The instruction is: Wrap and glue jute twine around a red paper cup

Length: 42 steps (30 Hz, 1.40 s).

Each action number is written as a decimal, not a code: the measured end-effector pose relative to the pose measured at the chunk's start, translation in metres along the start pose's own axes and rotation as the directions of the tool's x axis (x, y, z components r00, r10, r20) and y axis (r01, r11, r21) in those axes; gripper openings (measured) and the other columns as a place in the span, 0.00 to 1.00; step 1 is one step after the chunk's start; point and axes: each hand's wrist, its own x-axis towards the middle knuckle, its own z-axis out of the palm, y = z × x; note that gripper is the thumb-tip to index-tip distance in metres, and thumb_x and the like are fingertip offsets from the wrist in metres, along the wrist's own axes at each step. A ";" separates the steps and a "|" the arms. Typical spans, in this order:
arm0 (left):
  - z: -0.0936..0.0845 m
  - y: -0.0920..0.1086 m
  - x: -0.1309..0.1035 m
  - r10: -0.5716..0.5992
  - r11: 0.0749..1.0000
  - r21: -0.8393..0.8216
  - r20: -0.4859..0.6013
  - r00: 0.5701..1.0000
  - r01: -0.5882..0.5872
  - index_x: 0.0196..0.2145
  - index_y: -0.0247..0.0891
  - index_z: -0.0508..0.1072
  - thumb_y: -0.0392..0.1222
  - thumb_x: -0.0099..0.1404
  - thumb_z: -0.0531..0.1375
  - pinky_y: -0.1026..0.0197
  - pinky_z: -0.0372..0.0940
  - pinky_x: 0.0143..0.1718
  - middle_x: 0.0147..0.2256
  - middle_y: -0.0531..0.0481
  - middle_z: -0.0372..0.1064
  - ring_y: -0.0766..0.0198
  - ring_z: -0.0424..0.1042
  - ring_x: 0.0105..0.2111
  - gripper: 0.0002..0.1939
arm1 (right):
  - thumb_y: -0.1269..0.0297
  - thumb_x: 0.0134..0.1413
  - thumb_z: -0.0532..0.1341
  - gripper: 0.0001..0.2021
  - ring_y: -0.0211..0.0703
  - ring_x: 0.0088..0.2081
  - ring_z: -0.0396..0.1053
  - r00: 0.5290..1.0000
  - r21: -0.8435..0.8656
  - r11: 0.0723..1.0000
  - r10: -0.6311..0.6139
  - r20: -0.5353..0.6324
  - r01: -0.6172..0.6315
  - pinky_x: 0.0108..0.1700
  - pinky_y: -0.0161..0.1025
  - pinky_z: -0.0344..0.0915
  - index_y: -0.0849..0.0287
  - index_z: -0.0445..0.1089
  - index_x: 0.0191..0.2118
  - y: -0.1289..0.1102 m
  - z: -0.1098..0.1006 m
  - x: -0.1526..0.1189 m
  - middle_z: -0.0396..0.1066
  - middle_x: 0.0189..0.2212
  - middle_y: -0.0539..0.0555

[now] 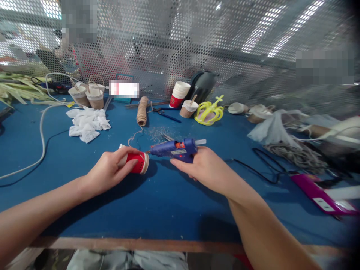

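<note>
My left hand (108, 170) is wrapped round a red and white paper cup (137, 163) lying on its side, its rim facing right. My right hand (206, 168) grips a blue glue gun (176, 149), whose nozzle points left and is at the cup's upper edge near the rim. A clear glue stick pokes out of the gun's back. Thin twine runs from a twine roll (142, 111) behind down toward the cup. Whether the nozzle touches the cup is too small to tell.
On the blue table (157, 213), white lace cloth (89, 123) and twine-wrapped cups (95, 98) stand left. Pliers (168, 112), stacked cups (179, 94) and a yellow crown (209, 112) are behind. To the right are cords and a magenta power strip (317, 195). A perforated metal screen (157, 48) rises at the back.
</note>
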 end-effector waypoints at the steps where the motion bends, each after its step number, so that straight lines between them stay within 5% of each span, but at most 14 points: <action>1: 0.000 0.000 0.000 0.000 1.000 -0.002 -0.004 1.000 0.000 0.43 0.36 0.67 0.43 0.63 0.49 0.68 0.61 0.25 0.27 0.51 0.73 0.68 0.69 0.23 0.14 | 0.60 0.48 0.57 0.13 0.37 0.17 0.62 1.000 -0.002 1.000 0.002 -0.006 -0.002 0.21 0.33 0.57 0.58 0.63 0.17 0.000 0.000 0.001 0.60 0.09 0.46; 23: 0.001 -0.002 0.001 -0.036 0.999 -0.034 0.026 0.999 0.037 0.43 0.35 0.67 0.43 0.63 0.49 0.67 0.61 0.25 0.27 0.50 0.73 0.67 0.69 0.23 0.15 | 0.60 0.49 0.57 0.16 0.34 0.14 0.57 1.000 0.015 1.000 0.021 0.015 -0.021 0.20 0.32 0.56 0.57 0.58 0.14 -0.003 -0.001 -0.003 0.59 0.08 0.45; 42: 0.004 0.000 0.004 -0.026 0.985 -0.168 0.028 0.999 0.030 0.42 0.38 0.66 0.42 0.63 0.49 0.66 0.63 0.30 0.32 0.51 0.74 0.67 0.70 0.27 0.13 | 0.63 0.49 0.55 0.09 0.34 0.12 0.57 0.998 0.043 0.998 0.033 0.046 -0.035 0.20 0.32 0.55 0.58 0.64 0.22 -0.008 -0.009 -0.010 0.60 0.08 0.43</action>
